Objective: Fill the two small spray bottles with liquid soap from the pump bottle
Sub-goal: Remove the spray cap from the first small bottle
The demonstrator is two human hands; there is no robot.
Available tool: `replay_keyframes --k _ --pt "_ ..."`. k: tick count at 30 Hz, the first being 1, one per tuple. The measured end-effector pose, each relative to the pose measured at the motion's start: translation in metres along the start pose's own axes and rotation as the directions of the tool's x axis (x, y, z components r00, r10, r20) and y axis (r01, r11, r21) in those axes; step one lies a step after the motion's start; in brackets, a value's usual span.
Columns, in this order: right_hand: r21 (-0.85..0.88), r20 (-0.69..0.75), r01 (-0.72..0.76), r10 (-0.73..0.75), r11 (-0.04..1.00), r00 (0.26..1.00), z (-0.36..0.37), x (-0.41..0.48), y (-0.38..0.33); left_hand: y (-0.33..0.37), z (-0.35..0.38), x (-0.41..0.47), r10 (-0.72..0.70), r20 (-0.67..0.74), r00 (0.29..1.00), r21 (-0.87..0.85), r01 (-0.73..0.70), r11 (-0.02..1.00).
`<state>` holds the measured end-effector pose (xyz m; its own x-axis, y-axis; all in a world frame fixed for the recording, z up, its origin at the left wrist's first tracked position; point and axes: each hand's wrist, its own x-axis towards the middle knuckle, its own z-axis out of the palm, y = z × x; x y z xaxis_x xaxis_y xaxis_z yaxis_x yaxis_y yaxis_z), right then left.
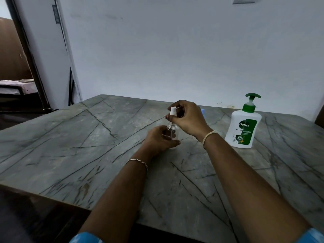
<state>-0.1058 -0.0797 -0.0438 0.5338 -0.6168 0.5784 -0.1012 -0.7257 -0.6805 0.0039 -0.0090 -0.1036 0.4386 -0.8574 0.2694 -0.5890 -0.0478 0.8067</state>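
small bottle gripped, spray head pinched above it

your left hand is curled round the clear spray bottle, holding it low on its body. just above, your right hand pinches the white spray head between thumb and fingertips. the head looks raised off the neck, with the threads showing beneath it.

the bottle looks like thin, light, empty plastic. it will likely tip or squash easily, so grip it round the lower body and don't squeeze. take the head by its collar, as its thin tube would probably bend.

to the right of your right hand, well apart, the dettol pump bottle stands upright. it looks fuller and heavier, so hold it by the waist. soap will make everything slippery.

a blue thing shows just behind your right hand. whether it is the second bottle, you cannot tell.

everything sits on a grey, veined, stone-look table, hard and smooth. beyond it is a pale wall, and far to the left of your left hand a dark doorway.
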Motion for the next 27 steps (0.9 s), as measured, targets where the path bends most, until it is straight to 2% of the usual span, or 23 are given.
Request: replay_keyframes --k 4,10,14,17,22,27 --pt "0.135 -0.148 -0.04 0.06 0.99 0.987 -0.015 -0.002 -0.005 -0.001 0.0 -0.001 -0.004 0.004 1.0 -0.036 0.004 0.999" --pt "0.366 -0.348 -0.035 0.172 0.93 0.922 -0.052 -0.007 0.002 -0.002 -0.003 -0.003 0.009 0.046 0.999 -0.137 -0.003 0.991" --pt "0.408 -0.301 -0.091 0.228 0.908 0.926 -0.073 -0.019 0.019 -0.004 -0.004 -0.001 0.007 0.052 0.999 -0.142 0.0 0.99" --pt "0.413 -0.215 -0.223 0.333 0.883 0.918 -0.08 -0.031 0.039 -0.006 -0.004 -0.001 0.002 0.049 0.999 -0.164 0.007 0.986" --pt "0.24 -0.075 -0.412 0.44 0.879 0.895 -0.079 -0.052 0.067 -0.006 -0.003 -0.001 -0.014 0.064 0.998 -0.195 0.026 0.98" --pt "0.09 -0.083 -0.415 0.422 0.905 0.903 -0.073 -0.056 0.078 -0.002 -0.005 -0.005 -0.018 0.086 0.996 -0.221 0.036 0.975"
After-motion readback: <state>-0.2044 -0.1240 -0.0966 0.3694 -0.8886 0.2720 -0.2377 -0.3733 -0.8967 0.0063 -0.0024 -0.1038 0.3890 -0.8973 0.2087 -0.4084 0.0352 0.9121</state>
